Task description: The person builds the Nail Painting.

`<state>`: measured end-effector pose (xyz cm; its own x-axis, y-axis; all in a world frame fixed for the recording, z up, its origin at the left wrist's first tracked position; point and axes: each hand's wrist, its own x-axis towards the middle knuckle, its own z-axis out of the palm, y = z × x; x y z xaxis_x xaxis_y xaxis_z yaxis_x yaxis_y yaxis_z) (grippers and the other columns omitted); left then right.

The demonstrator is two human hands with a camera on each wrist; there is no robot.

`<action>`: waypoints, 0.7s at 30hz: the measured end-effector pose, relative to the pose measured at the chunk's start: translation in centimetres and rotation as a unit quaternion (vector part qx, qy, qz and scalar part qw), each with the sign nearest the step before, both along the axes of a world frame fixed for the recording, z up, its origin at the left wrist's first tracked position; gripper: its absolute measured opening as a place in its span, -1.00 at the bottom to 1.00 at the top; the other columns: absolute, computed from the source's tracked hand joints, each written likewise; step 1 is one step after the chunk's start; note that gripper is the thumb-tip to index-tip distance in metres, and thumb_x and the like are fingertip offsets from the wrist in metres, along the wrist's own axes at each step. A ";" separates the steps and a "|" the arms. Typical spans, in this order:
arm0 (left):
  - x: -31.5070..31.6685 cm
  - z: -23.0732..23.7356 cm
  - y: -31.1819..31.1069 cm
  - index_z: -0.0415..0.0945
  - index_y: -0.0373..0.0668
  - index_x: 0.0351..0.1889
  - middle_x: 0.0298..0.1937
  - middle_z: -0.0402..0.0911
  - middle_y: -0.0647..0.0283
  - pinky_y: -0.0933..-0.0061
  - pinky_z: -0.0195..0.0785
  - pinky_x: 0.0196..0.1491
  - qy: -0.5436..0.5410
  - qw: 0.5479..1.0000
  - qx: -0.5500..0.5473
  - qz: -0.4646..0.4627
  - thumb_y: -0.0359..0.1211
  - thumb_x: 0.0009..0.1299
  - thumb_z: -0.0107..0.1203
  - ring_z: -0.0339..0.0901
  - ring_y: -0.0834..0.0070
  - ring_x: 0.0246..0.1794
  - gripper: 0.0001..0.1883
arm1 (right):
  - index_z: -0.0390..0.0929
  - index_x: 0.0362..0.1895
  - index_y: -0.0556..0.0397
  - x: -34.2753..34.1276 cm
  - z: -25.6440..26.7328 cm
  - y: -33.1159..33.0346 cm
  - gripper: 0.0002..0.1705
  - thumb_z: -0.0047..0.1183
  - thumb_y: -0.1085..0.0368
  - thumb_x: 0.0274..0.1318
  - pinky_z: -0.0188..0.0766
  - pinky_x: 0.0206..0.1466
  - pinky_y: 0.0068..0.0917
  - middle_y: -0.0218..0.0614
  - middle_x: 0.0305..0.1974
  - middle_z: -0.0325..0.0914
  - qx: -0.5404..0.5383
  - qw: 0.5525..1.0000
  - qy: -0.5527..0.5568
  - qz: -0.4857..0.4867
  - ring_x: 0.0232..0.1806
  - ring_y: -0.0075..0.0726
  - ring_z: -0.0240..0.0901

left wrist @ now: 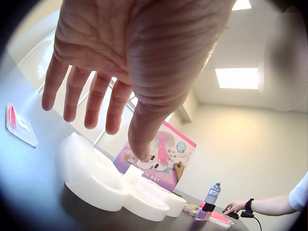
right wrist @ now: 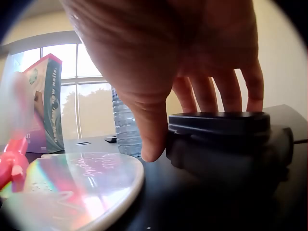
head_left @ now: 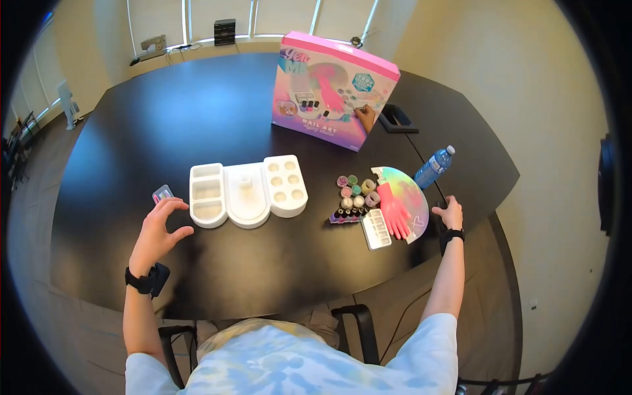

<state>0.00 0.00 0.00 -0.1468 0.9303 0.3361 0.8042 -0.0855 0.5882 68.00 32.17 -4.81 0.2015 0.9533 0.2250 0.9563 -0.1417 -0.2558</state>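
My left hand [head_left: 157, 230] is spread beside a white three-part tray [head_left: 246, 217], thumb apart from the fingers. Just past its fingertips lies a small clear packet [left wrist: 21, 126] with something pink in it. The tray has three compartments at left, a rounded middle with a knob, and round wells at right. My right hand [head_left: 450, 216] is at the table's right side, its fairly straight fingers behind a low black box-like object [right wrist: 219, 126] and its thumb at the near side. Next to it lies an iridescent half-round board [head_left: 416, 194]; the right fingertips are hidden.
A pink plastic hand [head_left: 394, 214] lies on the board. Left of it are several small pots [head_left: 357, 189], dark-capped bottles [head_left: 347, 214] and a white compartment tray [head_left: 377, 230]. A water bottle [head_left: 434, 167] and a nail art box [head_left: 334, 92] stand behind.
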 end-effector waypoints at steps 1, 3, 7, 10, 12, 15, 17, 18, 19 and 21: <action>0.0 0.0 -0.1 0.56 -0.23 0.04 0.10 0.62 0.12 0.19 0.42 0.22 -0.004 1.000 -0.003 -0.001 -0.40 0.14 0.49 0.57 0.05 0.14 -0.50 | 0.53 0.26 0.11 0.2 -0.2 0.5 -0.14 0.56 0.14 -0.19 0.51 0.22 -0.05 0.12 0.09 0.65 0.003 1.000 0.000 0.005 0.16 0.19 0.59; -0.1 0.0 -0.1 0.56 -0.24 0.03 0.09 0.62 0.12 0.20 0.42 0.21 0.000 1.000 -0.007 0.009 -0.41 0.14 0.49 0.57 0.05 0.13 -0.51 | 0.57 0.20 0.10 0.7 -0.7 1.3 -0.20 0.56 0.13 -0.18 0.53 0.20 -0.06 0.05 0.07 0.68 -0.029 0.999 0.001 -0.017 0.15 0.15 0.61; -0.1 -0.2 -0.4 0.55 -0.26 0.02 0.07 0.62 0.12 0.25 0.37 0.25 -0.018 0.999 -0.030 0.024 -0.46 0.15 0.44 0.57 0.13 0.14 -0.54 | 0.61 0.15 0.09 1.4 -2.1 1.8 -0.27 0.54 0.12 -0.15 0.53 0.21 -0.08 0.00 0.05 0.70 -0.038 0.998 -0.030 -0.026 0.12 0.13 0.64; 0.2 -0.5 -0.3 0.56 -0.27 0.00 0.07 0.61 0.14 0.28 0.37 0.24 -0.039 0.998 -0.028 0.029 -0.46 0.16 0.44 0.56 0.17 0.13 -0.56 | 0.60 0.15 0.05 2.4 -2.8 2.0 -0.26 0.53 0.05 -0.14 0.52 0.17 -0.04 -0.08 0.09 0.68 -0.025 0.999 -0.040 -0.025 0.16 0.09 0.59; 0.3 -0.5 -0.2 0.56 -0.28 0.00 0.07 0.61 0.15 0.29 0.36 0.24 -0.045 0.998 -0.025 0.029 -0.46 0.16 0.43 0.56 0.18 0.13 -0.56 | 0.57 0.11 0.01 1.0 -2.8 1.2 -0.25 0.53 -0.04 -0.15 0.49 0.12 0.01 -0.16 0.08 0.64 0.108 0.990 -0.075 -0.054 0.16 0.07 0.52; 0.3 -0.6 0.2 0.56 -0.28 0.00 0.07 0.61 0.15 0.30 0.35 0.25 -0.053 0.998 -0.020 0.028 -0.47 0.16 0.43 0.56 0.19 0.14 -0.56 | 0.47 -0.01 0.01 -1.5 -2.7 -0.8 -0.24 0.54 -0.11 -0.20 0.45 0.06 0.03 -0.17 -0.01 0.58 0.086 0.994 -0.050 -0.043 0.11 0.07 0.47; 0.2 -0.9 0.4 0.56 -0.28 0.00 0.07 0.61 0.15 0.30 0.35 0.25 -0.055 0.998 -0.019 0.026 -0.47 0.16 0.42 0.56 0.19 0.14 -0.57 | 0.45 0.01 0.03 -2.4 -2.9 -2.3 -0.15 0.58 -0.14 -0.30 0.45 0.10 0.00 -0.12 0.01 0.57 0.030 0.998 -0.026 -0.057 0.15 0.08 0.46; 0.2 -1.1 0.6 0.56 -0.27 0.00 0.09 0.61 0.15 0.29 0.35 0.26 -0.054 0.998 -0.014 0.019 -0.48 0.16 0.42 0.56 0.18 0.15 -0.57 | 0.44 0.03 0.04 -2.6 -3.3 -3.0 -0.10 0.60 -0.16 -0.33 0.45 0.13 -0.01 -0.10 0.04 0.57 0.011 0.998 -0.020 -0.067 0.17 0.09 0.45; 0.1 -1.2 0.8 0.56 -0.27 0.00 0.10 0.62 0.15 0.28 0.35 0.27 -0.053 0.998 -0.010 0.012 -0.48 0.15 0.42 0.56 0.18 0.16 -0.57 | 0.43 0.03 0.05 -2.3 -3.6 -3.4 -0.09 0.60 -0.16 -0.33 0.45 0.13 -0.02 -0.08 0.05 0.57 -0.001 0.997 0.004 -0.073 0.17 0.09 0.45; 0.2 -1.0 1.0 0.57 -0.27 0.00 0.12 0.62 0.14 0.27 0.35 0.28 -0.051 0.999 -0.014 0.012 -0.48 0.15 0.42 0.55 0.17 0.18 -0.56 | 0.42 0.02 0.05 -1.6 -4.1 -4.1 -0.09 0.60 -0.17 -0.33 0.45 0.13 -0.02 -0.06 0.05 0.57 -0.013 0.996 0.029 -0.081 0.17 0.10 0.45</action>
